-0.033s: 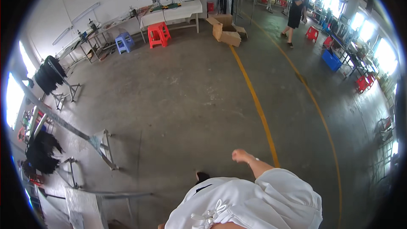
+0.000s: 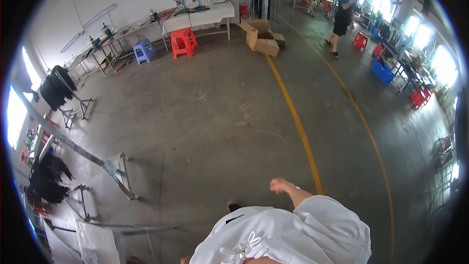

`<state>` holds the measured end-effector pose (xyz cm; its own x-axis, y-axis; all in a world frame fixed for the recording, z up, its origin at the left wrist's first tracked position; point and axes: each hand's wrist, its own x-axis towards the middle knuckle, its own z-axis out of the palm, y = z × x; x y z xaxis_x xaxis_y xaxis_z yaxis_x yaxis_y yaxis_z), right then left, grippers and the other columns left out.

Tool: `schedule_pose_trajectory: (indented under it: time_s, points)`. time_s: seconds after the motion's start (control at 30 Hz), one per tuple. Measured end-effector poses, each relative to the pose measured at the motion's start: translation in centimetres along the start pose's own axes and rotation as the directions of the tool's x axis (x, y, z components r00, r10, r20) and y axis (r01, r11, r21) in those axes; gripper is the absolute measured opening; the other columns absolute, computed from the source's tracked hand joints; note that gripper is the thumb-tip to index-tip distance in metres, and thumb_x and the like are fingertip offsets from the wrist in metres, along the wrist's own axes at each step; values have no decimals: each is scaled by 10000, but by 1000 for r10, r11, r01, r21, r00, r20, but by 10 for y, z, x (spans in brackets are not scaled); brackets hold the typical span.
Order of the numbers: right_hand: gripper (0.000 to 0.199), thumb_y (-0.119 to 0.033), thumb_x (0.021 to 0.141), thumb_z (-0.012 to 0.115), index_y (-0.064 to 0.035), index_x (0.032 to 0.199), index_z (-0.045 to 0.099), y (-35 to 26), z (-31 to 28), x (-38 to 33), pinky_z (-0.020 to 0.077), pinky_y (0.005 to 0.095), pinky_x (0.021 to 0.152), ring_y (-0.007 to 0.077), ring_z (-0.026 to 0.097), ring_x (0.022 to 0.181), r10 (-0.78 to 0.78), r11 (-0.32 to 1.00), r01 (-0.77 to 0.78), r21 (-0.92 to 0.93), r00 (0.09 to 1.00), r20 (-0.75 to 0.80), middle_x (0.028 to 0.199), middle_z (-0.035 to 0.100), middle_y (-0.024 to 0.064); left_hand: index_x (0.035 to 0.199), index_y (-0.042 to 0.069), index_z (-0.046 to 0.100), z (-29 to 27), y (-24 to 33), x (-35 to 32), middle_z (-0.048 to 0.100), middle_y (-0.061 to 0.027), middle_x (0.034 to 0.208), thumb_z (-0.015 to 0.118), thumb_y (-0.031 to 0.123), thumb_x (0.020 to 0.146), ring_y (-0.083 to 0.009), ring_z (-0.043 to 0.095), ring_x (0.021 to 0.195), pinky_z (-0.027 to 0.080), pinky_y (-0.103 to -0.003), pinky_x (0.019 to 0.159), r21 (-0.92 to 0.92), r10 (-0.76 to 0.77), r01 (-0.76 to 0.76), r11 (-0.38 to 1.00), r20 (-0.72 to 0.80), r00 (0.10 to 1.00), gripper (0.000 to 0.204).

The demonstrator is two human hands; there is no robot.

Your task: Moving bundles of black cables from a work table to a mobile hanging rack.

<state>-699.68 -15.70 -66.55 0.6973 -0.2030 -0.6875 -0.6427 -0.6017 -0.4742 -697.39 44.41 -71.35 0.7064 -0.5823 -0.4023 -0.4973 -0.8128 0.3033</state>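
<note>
My right hand (image 2: 280, 185) is in front of me over the grey concrete floor (image 2: 220, 117), at the end of a bare forearm coming out of a loose white sleeve (image 2: 332, 215). Its fingers are curled in, and nothing shows in them. Something pale sits around the wrist. Of my left hand nothing can be made out; only a sliver of skin shows at the lower edge beside my white top (image 2: 278, 225). The tip of a dark shoe (image 2: 233, 207) peeks out beyond the top. Neither hand touches any object in view.
Metal racks hung with black strips (image 2: 57, 88) stand on the left. An open cardboard box (image 2: 261, 39) lies ahead near a yellow floor line (image 2: 295, 117). Red (image 2: 183, 43) and blue stools (image 2: 143, 51) stand by workbenches. A person in black (image 2: 342, 17) is at the far right.
My right hand sits slightly lower and further right in the picture. Less of the dark shoe shows. The person in black has shifted slightly.
</note>
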Motion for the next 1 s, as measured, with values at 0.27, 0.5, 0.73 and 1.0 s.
schedule_pose_trajectory:
  time_s: [0.27,0.5,0.73,1.0]
  points:
    - [148,-195,731,560,-53,699,584,-5,-29,117,433,270,449,141,538,497,313,942,-323,86,943,117,579,557,49,766,93,563,-227,-83,257,523,4,612,547,156,782,-95,483,495,380,-231,422,-864,-480,154,479,-112,870,67]
    - [83,-115,706,579,-35,717,593,-122,-127,301,421,265,405,122,534,490,364,900,-400,170,908,209,583,560,51,1024,5,558,-341,-102,392,599,-51,788,600,141,748,-123,556,660,446,-243,606,-963,-650,150,226,-34,759,310]
    - [217,-68,684,574,-25,897,575,-409,-231,501,432,252,441,116,542,513,-122,991,125,-43,990,65,672,583,54,877,32,583,-270,-154,364,585,-51,738,554,155,765,-174,570,650,446,-303,556,-842,-791,410,-351,501,350,168]
    - [281,-81,708,580,-28,983,547,-646,-232,679,417,248,437,120,560,541,-265,964,253,80,941,210,736,591,56,793,89,572,-269,-253,435,544,-64,684,566,171,750,-218,544,571,447,-408,537,-623,-633,335,-707,769,95,93]
